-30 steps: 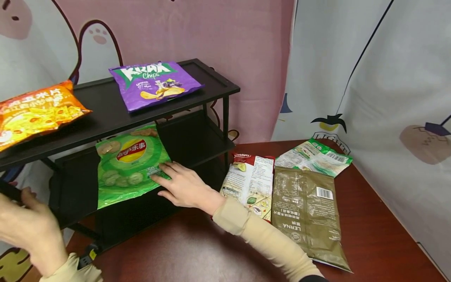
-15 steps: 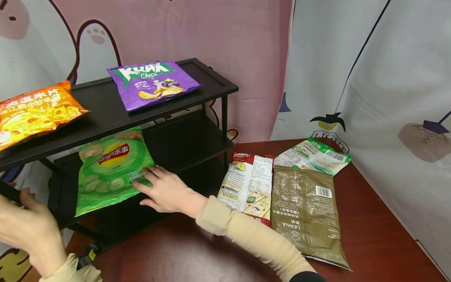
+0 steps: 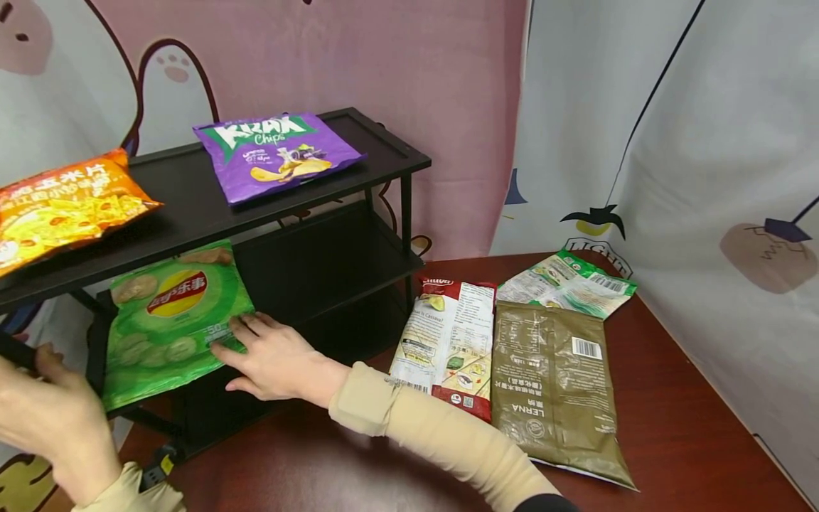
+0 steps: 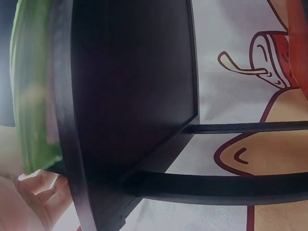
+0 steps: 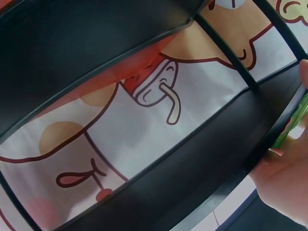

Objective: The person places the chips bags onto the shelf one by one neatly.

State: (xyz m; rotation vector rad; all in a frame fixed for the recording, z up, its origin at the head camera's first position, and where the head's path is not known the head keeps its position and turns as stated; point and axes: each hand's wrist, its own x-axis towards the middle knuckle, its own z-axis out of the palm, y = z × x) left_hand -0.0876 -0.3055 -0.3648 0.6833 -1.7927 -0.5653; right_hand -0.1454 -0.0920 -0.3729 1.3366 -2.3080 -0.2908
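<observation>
- Green chip bag (image 3: 169, 327) lies at the left end of the middle tier of the black shelf (image 3: 333, 249); at its eight o'clock, the left hand (image 3: 57, 412), cut by the frame edge, its hold impossible to tell.
- Likely light, supple and slick, with fragile contents, it would best be taken by an edge, without squeezing the middle.
- Glossy and face up, it shows a red-and-yellow logo toward twelve o'clock, printed slices toward seven.
- At four o'clock, the right hand (image 3: 276, 361) touches the bag, fingers loosely extended, thumb apart.
</observation>
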